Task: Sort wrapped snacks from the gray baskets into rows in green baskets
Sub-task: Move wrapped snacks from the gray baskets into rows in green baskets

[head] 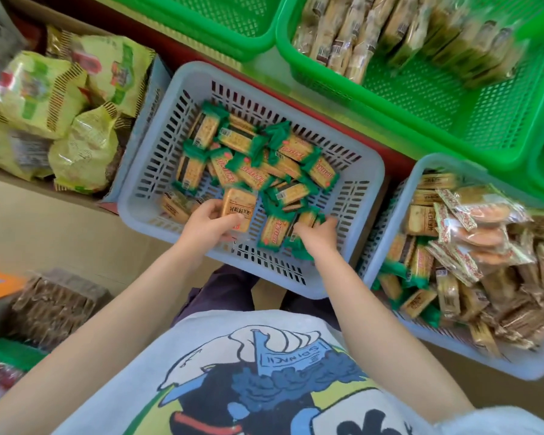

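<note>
- head view: left hand [212, 222] grasps a clear-wrapped cracker pack [237, 208]; right hand [319, 232] digs into packs, grip unclear.
- gray basket [157, 146] holds many; green basket [421, 98] has one far-edge row.

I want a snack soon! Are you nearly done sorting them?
Not yet. Done: one green basket already holds a row of clear-wrapped crackers. In hand: the left hand holds a cracker pack; the right hand reaches into the green-wrapped packs. Left: both gray baskets still hold many snacks, and another green basket looks empty.
</note>
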`<act>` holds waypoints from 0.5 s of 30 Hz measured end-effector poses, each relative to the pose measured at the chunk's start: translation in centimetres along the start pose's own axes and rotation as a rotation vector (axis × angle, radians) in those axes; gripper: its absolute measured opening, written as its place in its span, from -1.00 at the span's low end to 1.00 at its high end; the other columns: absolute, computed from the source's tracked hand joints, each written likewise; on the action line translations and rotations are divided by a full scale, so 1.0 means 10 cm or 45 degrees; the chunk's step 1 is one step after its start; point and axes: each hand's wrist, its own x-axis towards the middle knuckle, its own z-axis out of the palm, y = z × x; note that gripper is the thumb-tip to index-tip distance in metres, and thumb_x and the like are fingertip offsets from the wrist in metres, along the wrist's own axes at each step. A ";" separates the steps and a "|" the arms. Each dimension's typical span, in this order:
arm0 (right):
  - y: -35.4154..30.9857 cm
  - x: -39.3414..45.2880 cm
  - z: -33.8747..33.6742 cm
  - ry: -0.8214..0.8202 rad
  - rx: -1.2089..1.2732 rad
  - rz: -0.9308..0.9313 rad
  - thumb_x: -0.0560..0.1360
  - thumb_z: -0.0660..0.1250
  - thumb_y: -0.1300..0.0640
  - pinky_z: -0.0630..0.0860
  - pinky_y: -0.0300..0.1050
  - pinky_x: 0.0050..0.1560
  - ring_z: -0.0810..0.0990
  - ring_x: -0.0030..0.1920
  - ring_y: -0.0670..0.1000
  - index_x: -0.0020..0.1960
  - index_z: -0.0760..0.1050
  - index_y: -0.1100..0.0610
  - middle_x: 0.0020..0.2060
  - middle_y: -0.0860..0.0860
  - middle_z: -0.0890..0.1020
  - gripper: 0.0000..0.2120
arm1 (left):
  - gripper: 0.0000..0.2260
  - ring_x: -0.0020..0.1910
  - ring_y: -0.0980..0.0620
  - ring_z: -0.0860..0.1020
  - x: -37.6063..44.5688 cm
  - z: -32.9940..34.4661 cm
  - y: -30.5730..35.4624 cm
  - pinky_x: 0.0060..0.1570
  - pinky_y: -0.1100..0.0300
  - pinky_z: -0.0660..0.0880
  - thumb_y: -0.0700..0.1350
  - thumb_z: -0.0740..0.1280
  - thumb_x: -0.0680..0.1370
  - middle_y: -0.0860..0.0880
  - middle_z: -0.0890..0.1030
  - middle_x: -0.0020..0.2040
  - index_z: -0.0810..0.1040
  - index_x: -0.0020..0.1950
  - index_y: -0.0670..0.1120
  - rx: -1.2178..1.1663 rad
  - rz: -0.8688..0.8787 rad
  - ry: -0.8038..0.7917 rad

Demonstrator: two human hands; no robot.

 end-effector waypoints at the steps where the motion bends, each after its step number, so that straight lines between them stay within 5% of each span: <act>1: 0.00 -0.02 -0.08 -0.015 0.067 0.003 0.55 0.39 0.07 0.39 0.01 0.15 0.40 0.38 0.16 0.60 0.00 0.12 0.47 0.10 0.32 -0.21 | -0.67 0.01 -0.02 0.69 0.00 0.02 0.04 0.02 0.07 0.64 -0.08 0.45 0.55 -0.07 0.64 0.14 0.49 0.27 -0.12 -0.007 0.011 -0.020; 4: -0.04 -0.15 -0.35 -0.162 0.277 -0.082 0.51 0.40 -0.01 0.38 0.01 0.21 0.46 0.24 0.04 0.52 0.27 0.05 0.36 0.01 0.46 -0.36 | -0.72 0.00 -0.01 0.69 -0.03 0.10 0.25 -0.02 0.11 0.65 -0.05 0.46 0.55 -0.08 0.64 0.12 0.53 0.21 -0.09 -0.056 0.040 -0.081; 7: -0.19 -0.36 -0.65 -0.261 0.455 -0.165 0.28 0.48 -0.14 0.40 0.23 0.38 0.47 0.36 0.07 0.54 0.26 -0.02 0.42 -0.02 0.44 -0.12 | -0.72 0.04 0.01 0.68 -0.10 0.25 0.53 0.01 0.10 0.64 -0.05 0.44 0.56 -0.06 0.65 0.15 0.53 0.24 -0.07 -0.092 0.108 -0.121; 9: -0.30 -0.44 -0.81 -0.298 0.502 -0.219 0.34 0.46 -0.11 0.42 0.31 0.37 0.49 0.36 0.12 0.45 0.36 -0.03 0.40 -0.01 0.46 -0.29 | -0.75 0.05 0.01 0.68 -0.16 0.37 0.74 0.05 0.07 0.63 -0.06 0.42 0.58 -0.05 0.65 0.15 0.53 0.23 -0.06 -0.109 0.164 -0.141; 11: -0.42 -0.60 -1.00 -0.324 0.615 -0.233 0.44 0.39 -0.02 0.47 0.30 0.30 0.56 0.27 0.19 0.21 0.49 -0.03 0.25 0.04 0.54 -0.65 | -0.76 0.07 -0.02 0.68 -0.21 0.49 0.95 0.04 0.07 0.63 -0.07 0.41 0.59 -0.06 0.66 0.15 0.53 0.23 -0.06 -0.119 0.206 -0.164; 15: -0.61 -0.93 -1.50 -0.428 1.061 -0.330 0.53 0.20 0.05 0.57 0.00 -0.12 0.66 -0.16 0.20 0.21 0.52 0.28 -0.08 0.23 0.61 -0.61 | -0.76 0.06 -0.05 0.69 -0.32 0.76 1.31 0.04 0.04 0.62 -0.05 0.41 0.58 -0.10 0.67 0.15 0.54 0.22 -0.07 -0.115 0.260 -0.214</act>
